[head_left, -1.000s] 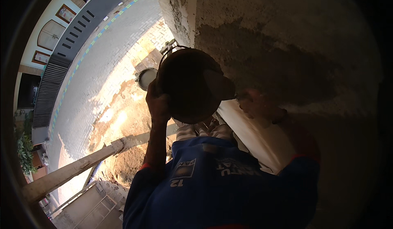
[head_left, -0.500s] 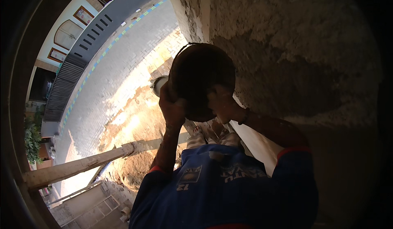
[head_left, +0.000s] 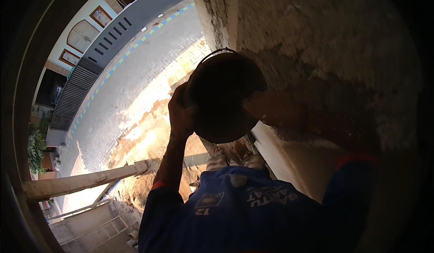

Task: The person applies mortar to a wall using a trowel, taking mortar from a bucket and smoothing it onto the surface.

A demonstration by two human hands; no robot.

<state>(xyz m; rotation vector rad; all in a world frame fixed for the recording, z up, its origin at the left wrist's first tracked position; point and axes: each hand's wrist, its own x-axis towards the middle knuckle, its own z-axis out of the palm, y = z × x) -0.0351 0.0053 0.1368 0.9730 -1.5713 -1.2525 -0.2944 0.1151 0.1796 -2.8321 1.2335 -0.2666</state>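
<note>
Closest to me is the front of my own dark blue shirt (head_left: 253,212), red at the sleeve ends, with pale printing across the chest. Beyond it my arms reach out to a dark, round bucket (head_left: 224,103), which is up in front of me, between my two hands. My left hand (head_left: 182,113) is clamped on the bucket's left side, the thumb side toward the opening and some of the fingers lost in shadow behind it. My right hand (head_left: 266,108) is at the bucket's right edge, overlapping the rim in view; it is so dim there that I cannot tell whether its fingers are closed, or whether they hold anything. So the bucket lies directly against my left palm and just by my right fingers, with its mouth turned toward my face and its inside too black to read. A thin curved handle (head_left: 220,50) arches over its far rim. Below the bucket I see my striped legwear (head_left: 218,163) and my bare toes. Close on my right rises a rough wall (head_left: 312,40), with a darker patch across it. Off to my left a pale beam (head_left: 104,178) crosses above sunlit sandy ground (head_left: 140,146). Farther out come grey paving (head_left: 140,81), a slatted dark gate (head_left: 74,97), a leafy plant (head_left: 37,146) and a white house front (head_left: 97,5).
</note>
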